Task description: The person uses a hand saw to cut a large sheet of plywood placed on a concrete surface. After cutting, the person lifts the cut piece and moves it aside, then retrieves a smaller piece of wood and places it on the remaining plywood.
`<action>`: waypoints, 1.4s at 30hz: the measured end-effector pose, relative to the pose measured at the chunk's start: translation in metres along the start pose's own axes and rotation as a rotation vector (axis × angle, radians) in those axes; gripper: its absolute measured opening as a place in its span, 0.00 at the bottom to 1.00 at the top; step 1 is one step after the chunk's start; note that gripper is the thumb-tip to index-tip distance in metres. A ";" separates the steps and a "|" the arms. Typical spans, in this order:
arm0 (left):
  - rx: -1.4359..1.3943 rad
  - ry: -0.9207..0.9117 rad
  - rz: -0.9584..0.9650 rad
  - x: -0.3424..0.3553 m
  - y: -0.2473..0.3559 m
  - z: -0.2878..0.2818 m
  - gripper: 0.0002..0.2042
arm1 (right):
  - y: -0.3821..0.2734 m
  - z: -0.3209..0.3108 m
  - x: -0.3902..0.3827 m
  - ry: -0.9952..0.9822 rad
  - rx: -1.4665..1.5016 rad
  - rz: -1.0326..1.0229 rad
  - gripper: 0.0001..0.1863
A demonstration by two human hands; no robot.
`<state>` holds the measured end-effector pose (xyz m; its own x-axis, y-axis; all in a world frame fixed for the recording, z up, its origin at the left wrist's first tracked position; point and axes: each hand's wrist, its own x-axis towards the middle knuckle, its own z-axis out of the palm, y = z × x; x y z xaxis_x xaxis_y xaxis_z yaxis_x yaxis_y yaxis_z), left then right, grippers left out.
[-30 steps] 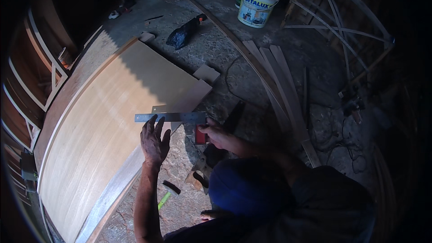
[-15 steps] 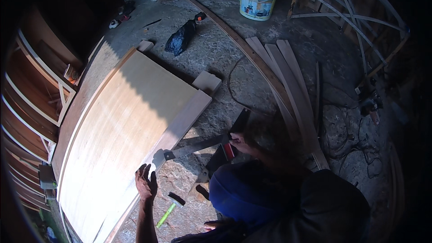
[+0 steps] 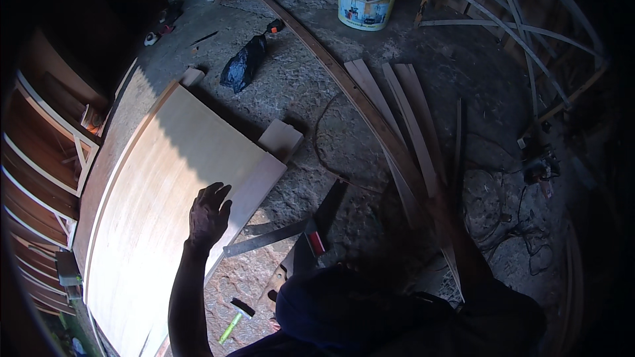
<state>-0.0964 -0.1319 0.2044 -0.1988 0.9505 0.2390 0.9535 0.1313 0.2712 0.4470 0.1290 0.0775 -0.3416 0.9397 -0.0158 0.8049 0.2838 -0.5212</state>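
Observation:
My left hand (image 3: 210, 215) is raised over the pale wooden panel (image 3: 155, 215), its fingers apart and nothing in them. Over at the right, my right hand (image 3: 436, 203) reaches down onto a long wooden plank (image 3: 411, 118) and seems closed around it; shadow hides most of the fingers. Between my arms a flat metal strip (image 3: 270, 237) lies with its left end by the panel's near edge. Its other end meets a dark, long tool (image 3: 329, 208) with a red part (image 3: 316, 243).
A green-handled hammer-shaped tool (image 3: 233, 320) lies on the rough floor. Wood blocks (image 3: 280, 137) sit by the panel. Farther off are a black plastic bag (image 3: 243, 65), a long brown board (image 3: 317, 49) and a white bucket (image 3: 365, 10). Cables (image 3: 522, 225) trail at right; wooden frames (image 3: 49, 158) stand left.
My right hand has left the metal strip and moved right to the planks. One plank now appears turned more on edge. My left hand has moved up over the panel; the view has shifted.

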 end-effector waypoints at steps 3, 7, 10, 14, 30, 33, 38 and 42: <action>0.106 -0.060 0.177 0.028 0.023 -0.012 0.16 | -0.052 -0.025 0.000 -0.154 0.265 0.193 0.44; 0.063 -0.100 0.293 0.044 0.038 0.012 0.16 | -0.073 -0.009 -0.020 -0.073 0.278 -0.091 0.43; -0.065 -0.113 0.262 0.046 0.053 0.042 0.18 | -0.093 0.013 -0.030 0.031 0.304 -0.348 0.42; 0.013 -0.031 0.283 0.043 0.078 0.063 0.27 | -0.167 0.021 -0.021 -0.105 0.411 -0.445 0.42; 0.233 -0.084 -0.216 -0.084 -0.066 -0.029 0.15 | -0.352 0.114 0.001 -0.051 0.402 -1.019 0.25; 0.201 -0.117 -0.305 -0.126 -0.086 -0.006 0.34 | -0.283 0.177 -0.009 -0.384 0.031 -0.880 0.23; 0.226 -0.268 -0.342 -0.162 -0.104 0.034 0.45 | -0.266 0.209 -0.011 -0.613 -0.188 -0.801 0.26; 0.279 -0.169 -0.216 -0.161 -0.093 0.055 0.42 | -0.259 0.203 0.011 -0.689 -0.071 -0.825 0.23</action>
<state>-0.1403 -0.2818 0.0897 -0.3838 0.9225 0.0410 0.9234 0.3829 0.0286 0.1365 0.0267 0.0387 -0.9738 0.1499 -0.1708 0.2198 0.8122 -0.5405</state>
